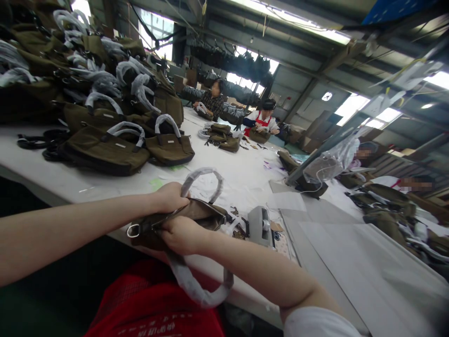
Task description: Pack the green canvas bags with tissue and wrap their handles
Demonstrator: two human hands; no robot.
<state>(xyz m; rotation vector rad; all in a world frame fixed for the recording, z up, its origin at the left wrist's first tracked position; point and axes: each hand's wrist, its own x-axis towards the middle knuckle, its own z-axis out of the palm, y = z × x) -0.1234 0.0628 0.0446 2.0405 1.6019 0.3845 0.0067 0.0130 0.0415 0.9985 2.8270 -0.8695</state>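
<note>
An olive-brown handbag lies at the table's near edge, its zipped top partly open and its lining showing. Both its handles are wrapped in white film; one handle stands up on the far side, and the other hangs over the edge toward me. My left hand is closed on the bag's far rim beside the base of the upright handle. With fingers curled at the near side of the opening, my right hand grips the bag by its rim. A metal ring sticks out at the bag's left end.
A large heap of similar bags fills the table's left side. Right of my bag stand a grey tape dispenser and a phone. Farther right are paper sheets, a slanted metal post and more bags. Several co-workers sit around the table.
</note>
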